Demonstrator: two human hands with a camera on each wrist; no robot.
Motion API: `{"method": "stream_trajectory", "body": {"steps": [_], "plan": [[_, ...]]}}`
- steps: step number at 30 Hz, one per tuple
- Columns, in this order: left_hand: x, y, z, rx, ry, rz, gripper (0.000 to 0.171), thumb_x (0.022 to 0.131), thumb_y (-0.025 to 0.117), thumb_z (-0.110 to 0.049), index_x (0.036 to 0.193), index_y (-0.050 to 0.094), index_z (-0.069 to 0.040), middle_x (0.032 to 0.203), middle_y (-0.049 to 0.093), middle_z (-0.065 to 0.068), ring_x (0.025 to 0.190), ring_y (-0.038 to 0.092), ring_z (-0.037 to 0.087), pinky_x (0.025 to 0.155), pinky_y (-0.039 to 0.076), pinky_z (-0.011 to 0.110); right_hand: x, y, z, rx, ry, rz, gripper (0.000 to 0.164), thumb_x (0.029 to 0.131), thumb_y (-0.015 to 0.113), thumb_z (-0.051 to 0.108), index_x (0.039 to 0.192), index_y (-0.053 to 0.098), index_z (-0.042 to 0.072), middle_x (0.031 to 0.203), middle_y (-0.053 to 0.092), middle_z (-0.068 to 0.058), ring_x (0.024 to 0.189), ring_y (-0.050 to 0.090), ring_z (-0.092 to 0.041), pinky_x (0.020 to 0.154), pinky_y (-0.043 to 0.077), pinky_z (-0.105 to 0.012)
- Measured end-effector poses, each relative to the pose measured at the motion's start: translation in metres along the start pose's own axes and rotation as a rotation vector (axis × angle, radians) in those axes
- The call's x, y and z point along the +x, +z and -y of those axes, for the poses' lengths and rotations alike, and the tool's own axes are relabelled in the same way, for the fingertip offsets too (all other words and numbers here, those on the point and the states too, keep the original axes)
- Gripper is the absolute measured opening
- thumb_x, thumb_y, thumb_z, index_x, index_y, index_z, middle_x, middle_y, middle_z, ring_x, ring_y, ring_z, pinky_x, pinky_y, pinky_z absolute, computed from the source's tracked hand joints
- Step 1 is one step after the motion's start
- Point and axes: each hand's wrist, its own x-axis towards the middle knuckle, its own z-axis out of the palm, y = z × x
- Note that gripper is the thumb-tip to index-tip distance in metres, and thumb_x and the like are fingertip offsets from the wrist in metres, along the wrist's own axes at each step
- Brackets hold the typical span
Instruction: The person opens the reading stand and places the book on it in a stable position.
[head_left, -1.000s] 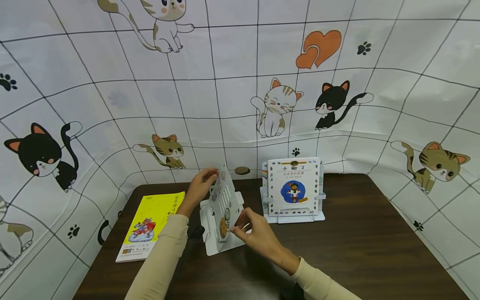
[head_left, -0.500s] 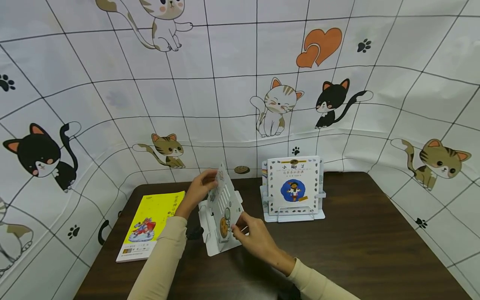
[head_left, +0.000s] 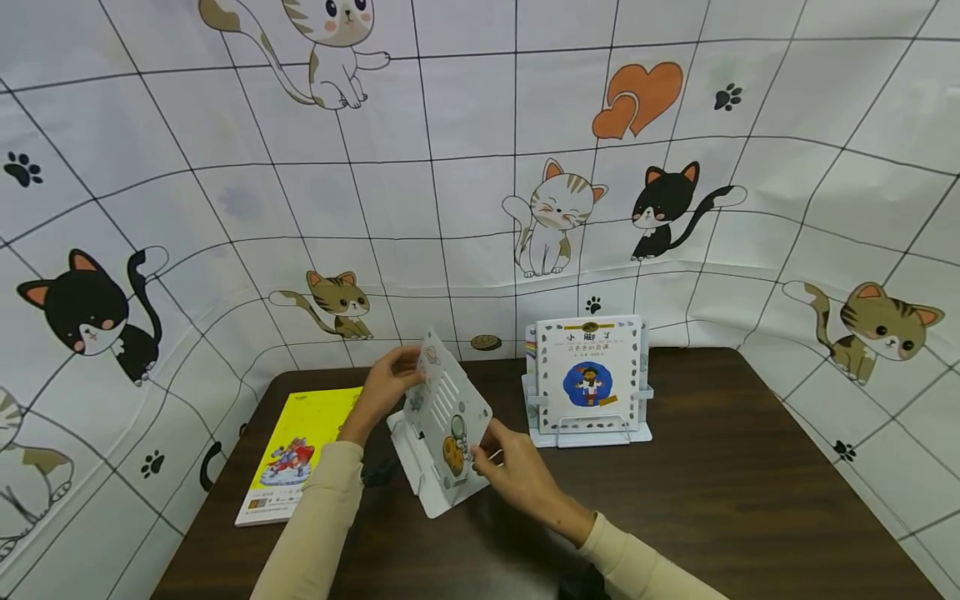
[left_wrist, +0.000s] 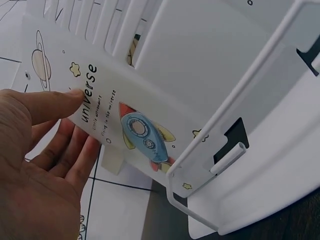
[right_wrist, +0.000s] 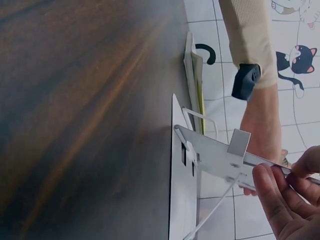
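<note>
A white book stand [head_left: 431,433] with slots and printed cartoon pictures is at the middle of the desk, its back panel raised at an angle over the base. My left hand [head_left: 382,387] pinches the panel's left edge, thumb on the front beside the word "universe" and a rocket print [left_wrist: 145,132] in the left wrist view. My right hand [head_left: 517,475] pinches the opposite edge, near a printed astronaut. In the right wrist view, the support wire [right_wrist: 215,210] slants between the panel and the base plate [right_wrist: 182,200].
A yellow book [head_left: 322,417] lies flat on the desk's left side. At the back right, a second white stand [head_left: 536,437] holds an upright white book [head_left: 555,400] with a blue circle. A cat-patterned sheet [head_left: 465,200] hangs behind the dark wooden desk [head_left: 720,475].
The stand has turned, so its panel front faces more toward me. My left hand has moved a little to the left with its edge; the right hand has kept its grip.
</note>
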Motion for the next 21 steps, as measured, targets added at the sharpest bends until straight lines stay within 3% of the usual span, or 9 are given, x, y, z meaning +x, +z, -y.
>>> {"method": "stream_trajectory", "body": {"steps": [11,16,21], "plan": [[-0.009,-0.006,-0.001,0.030,-0.052,-0.058,0.057,0.101,0.074,-0.012,0.153,0.052,-0.004,0.146,0.058,0.024,0.136,0.060,0.041,0.115,0.049,0.053,0.005,-0.012,-0.005,0.058,0.075,0.006,0.010,0.100,0.069,0.002,0.110,0.067,0.003,0.089,0.077,-0.009,0.077,0.075,-0.016,0.069,0.059,-0.020],[-0.013,-0.010,0.002,0.046,-0.059,-0.073,0.057,0.100,0.075,-0.014,0.151,0.053,-0.003,0.143,0.058,0.024,0.134,0.060,0.041,0.114,0.050,0.053,0.009,-0.019,-0.010,0.046,0.096,-0.002,0.006,0.100,0.069,0.003,0.104,0.066,0.005,0.086,0.076,-0.007,0.074,0.075,-0.019,0.065,0.057,-0.020],[-0.018,-0.015,0.007,0.078,-0.048,-0.105,0.051,0.100,0.075,-0.013,0.145,0.056,0.001,0.137,0.062,0.025,0.127,0.064,0.040,0.109,0.054,0.048,0.015,-0.028,-0.018,-0.008,0.100,-0.023,0.010,0.100,0.070,0.005,0.095,0.063,0.010,0.082,0.074,-0.003,0.068,0.070,-0.008,0.060,0.053,-0.020]]}}
